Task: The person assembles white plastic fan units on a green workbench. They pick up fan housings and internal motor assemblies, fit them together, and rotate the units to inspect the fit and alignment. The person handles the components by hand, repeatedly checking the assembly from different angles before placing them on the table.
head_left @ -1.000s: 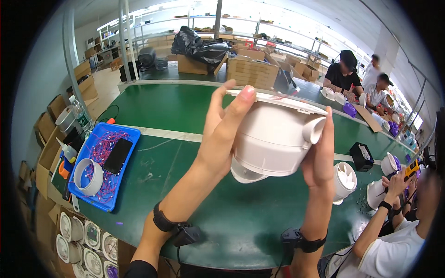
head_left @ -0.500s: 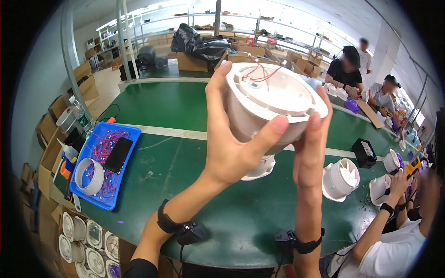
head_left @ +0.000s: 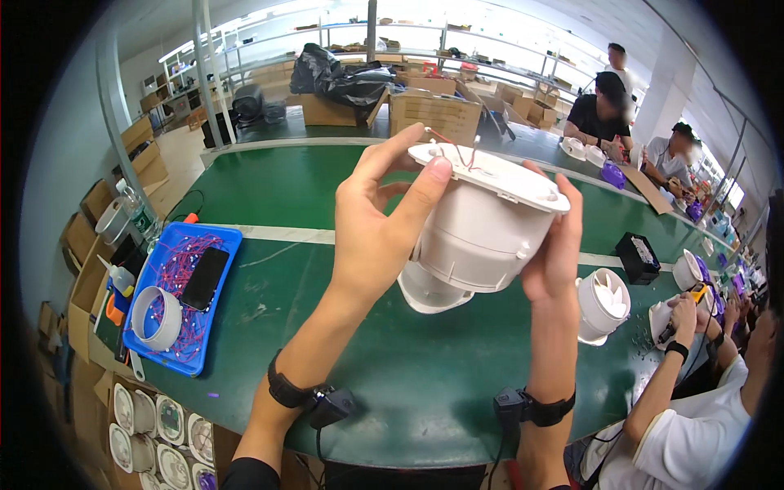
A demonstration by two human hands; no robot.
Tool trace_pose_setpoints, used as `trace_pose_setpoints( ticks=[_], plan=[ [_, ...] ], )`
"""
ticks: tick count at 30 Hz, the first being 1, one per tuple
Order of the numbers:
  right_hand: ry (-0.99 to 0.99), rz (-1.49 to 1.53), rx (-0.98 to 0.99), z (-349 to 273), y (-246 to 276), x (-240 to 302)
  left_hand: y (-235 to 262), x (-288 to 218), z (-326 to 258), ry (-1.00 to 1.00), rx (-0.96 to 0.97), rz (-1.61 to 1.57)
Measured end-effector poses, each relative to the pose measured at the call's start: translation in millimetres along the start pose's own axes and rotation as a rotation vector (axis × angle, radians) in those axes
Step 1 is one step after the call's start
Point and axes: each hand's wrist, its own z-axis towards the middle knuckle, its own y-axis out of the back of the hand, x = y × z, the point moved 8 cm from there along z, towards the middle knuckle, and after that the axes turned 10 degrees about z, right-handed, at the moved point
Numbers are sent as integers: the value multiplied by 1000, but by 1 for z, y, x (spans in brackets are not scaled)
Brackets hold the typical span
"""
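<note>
white fan housing [head_left: 482, 220] held above the green worktop [head_left: 392, 359], flange up. left hand [head_left: 380, 224] closed on it at 9 o'clock, right hand [head_left: 555, 245] at 3 o'clock. red wires [head_left: 453, 147] loose on top; wiring judged unfinished.

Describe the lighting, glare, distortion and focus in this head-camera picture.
Head view: bright, even overhead light, blown out to white along the far shelving; the green table edges bow toward a black fisheye rim; the white round housing and both hands, left hand and right hand, look sharp; soft sheen on the tabletop, with only faint shadows; the distant workers are small and soft.
</note>
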Motion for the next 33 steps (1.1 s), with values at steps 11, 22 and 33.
trace_pose_setpoints(
  ticks=[11, 22, 33],
  plan=[
    [-106, 66, 7, -9, -10, -21, -13, 12, -3, 76, 102, -168],
    [222, -244, 243, -22, -46, -2, 7, 16, 1, 147, 21, -45],
    [-288, 335, 259, -44, -62, -27, 10, -81, -38, -746, -20, 652]
  ],
)
